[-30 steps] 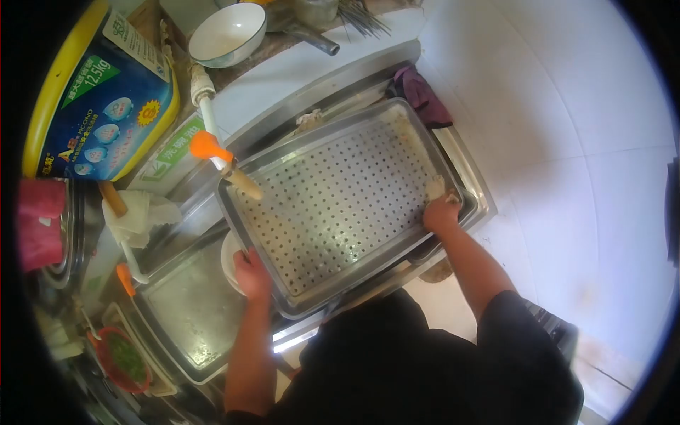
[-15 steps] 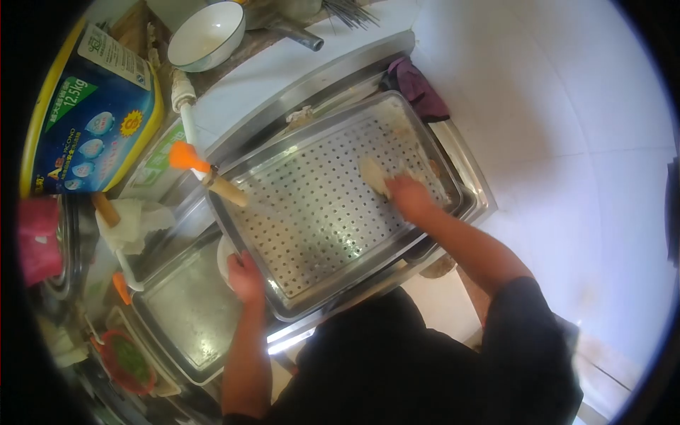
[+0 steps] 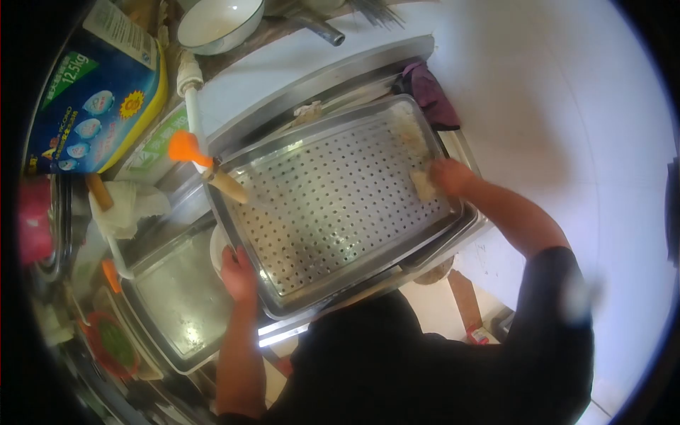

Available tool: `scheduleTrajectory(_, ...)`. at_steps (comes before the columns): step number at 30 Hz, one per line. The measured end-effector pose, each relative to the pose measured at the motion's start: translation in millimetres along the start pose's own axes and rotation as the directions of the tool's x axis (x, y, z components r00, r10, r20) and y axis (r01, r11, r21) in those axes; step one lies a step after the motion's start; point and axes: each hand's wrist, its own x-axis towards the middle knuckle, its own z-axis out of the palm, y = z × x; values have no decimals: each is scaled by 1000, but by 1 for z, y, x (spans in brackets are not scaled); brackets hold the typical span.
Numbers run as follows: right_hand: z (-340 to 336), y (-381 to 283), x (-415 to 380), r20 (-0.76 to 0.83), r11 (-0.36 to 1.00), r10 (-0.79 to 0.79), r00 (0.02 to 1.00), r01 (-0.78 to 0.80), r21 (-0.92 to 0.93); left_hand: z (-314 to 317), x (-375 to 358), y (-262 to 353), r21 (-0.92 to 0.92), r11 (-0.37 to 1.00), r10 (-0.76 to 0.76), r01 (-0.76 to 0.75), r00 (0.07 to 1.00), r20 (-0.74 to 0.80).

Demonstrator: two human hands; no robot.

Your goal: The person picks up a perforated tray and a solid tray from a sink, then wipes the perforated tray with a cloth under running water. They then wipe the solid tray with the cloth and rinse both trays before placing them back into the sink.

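A large perforated metal tray [image 3: 340,191] lies slanted over the sink, with wet shine and pale residue along its right end. My right hand [image 3: 450,177] presses a pale beige cloth or pad [image 3: 423,185] against the tray near that right side, fingers closed on it. At the lower left rim, my left hand [image 3: 239,275] is closed around the tray's edge. Part of a white round dish [image 3: 217,246] shows beside its fingers, mostly hidden. Above the tray's left end hangs a faucet with an orange part [image 3: 185,148] and a tan spout piece [image 3: 231,187].
To the left, a second metal tray [image 3: 180,297] lies beside the sink. A blue and yellow detergent container [image 3: 92,99] stands upper left, near a white bowl [image 3: 221,27]. A purple cloth [image 3: 433,95] hangs at the sink's far corner, by the tiled wall [image 3: 538,92].
My right hand has slid the pale cloth rightward across the tray, from near the middle to the right end. My left hand stays at the rim. The view has shifted slightly.
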Motion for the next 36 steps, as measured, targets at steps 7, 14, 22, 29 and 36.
scheduleTrajectory(7, -64, 52, 90, -299, 959, 279, 913, -282, 34, -3, -4, 13, 61, 995, -73, 75, 997, -35)
scheduleTrajectory(14, -83, -85, 15, 70, 669, 432, 899, -371, 644, -2, -1, 7, 21, 990, -139, 139, 990, 25)
scheduleTrajectory(22, -8, -115, 82, -143, 716, 611, 779, -466, 519, 1, -2, 2, -3, 992, -125, 126, 992, 15)
scheduleTrajectory(29, -115, -153, 204, -467, 767, 199, 862, 160, 622, -1, -3, 7, 37, 986, -165, 165, 986, 0)
scheduleTrajectory(36, -35, -42, 233, -54, 181, 915, 400, -287, 941, -1, -3, 4, 72, 988, -138, 139, 990, -22)
